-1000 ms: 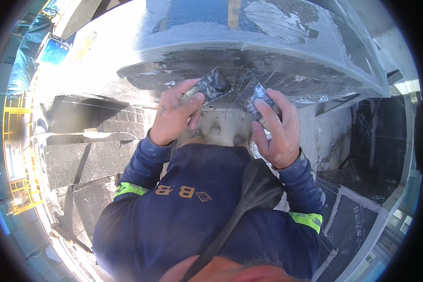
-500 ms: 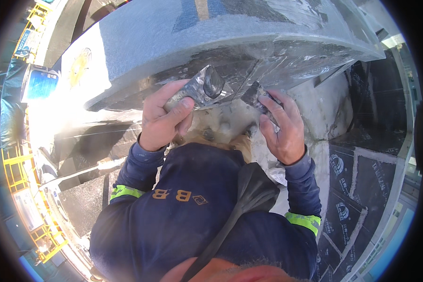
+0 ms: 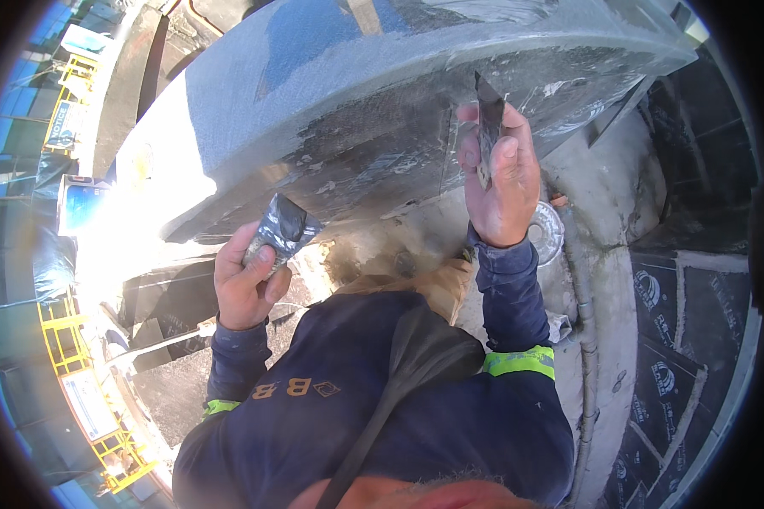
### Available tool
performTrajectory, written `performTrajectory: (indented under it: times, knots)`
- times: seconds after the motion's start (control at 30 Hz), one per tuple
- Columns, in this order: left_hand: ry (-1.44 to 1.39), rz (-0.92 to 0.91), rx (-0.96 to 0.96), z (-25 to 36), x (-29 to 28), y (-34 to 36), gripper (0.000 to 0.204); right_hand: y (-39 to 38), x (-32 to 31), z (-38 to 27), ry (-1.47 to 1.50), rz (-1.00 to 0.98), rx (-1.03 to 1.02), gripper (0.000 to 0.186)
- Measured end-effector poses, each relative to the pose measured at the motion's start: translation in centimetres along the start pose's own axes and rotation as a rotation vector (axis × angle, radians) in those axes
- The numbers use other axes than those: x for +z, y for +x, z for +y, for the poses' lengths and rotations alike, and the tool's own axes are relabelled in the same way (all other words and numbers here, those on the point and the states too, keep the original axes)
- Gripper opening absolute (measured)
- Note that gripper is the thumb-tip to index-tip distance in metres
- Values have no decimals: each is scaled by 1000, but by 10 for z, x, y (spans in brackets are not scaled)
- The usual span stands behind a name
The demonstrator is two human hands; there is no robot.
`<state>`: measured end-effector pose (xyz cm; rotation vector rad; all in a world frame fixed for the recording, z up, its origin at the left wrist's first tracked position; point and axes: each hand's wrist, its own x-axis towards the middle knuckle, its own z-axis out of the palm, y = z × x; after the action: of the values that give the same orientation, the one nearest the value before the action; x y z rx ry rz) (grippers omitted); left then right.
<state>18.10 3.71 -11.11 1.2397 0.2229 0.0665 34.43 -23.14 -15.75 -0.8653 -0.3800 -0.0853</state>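
My left hand (image 3: 244, 288) grips a small metal putty blade (image 3: 287, 227), thumb on top, with a dark grey, wet-looking patch on its face. It is held low, apart from the curved grey panel (image 3: 365, 157). Farther up and to the right, my right hand (image 3: 508, 187) is closed round a second thin, dark scraper (image 3: 489, 123), turned nearly edge-on with its pointed corner upward. That scraper lies in front of the panel's smeared underside; whether it touches cannot be told. Pale streaks and dark smears mark the underside.
A round silver dish (image 3: 548, 231) sits beyond my right forearm, near a pipe (image 3: 584, 339) along the pale floor. Black printed sheets (image 3: 662, 339) cover the right side. Yellow railing (image 3: 59, 339) runs along the left, and strong sunlight washes out the panel's left end.
My right hand has risen toward the panel and turned its scraper upright. My left hand has moved down and left with its putty blade. The view has shifted, showing the silver dish.
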Motion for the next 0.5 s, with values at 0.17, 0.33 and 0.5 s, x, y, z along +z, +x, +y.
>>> performTrajectory:
  times: [0.17, 0.33, 0.5]
  knots:
    - [-18, 24, -21, 3, -3, -2, 35, 8, 9, 37, -401, 203, -377, 59]
    - [-41, 32, -18, -2, -7, 1, 35, 27, 4, 73, -711, 275, -682, 62]
    - [-26, 61, -36, -5, -13, 2, 33, 34, 0, 93, -654, 332, -778, 64]
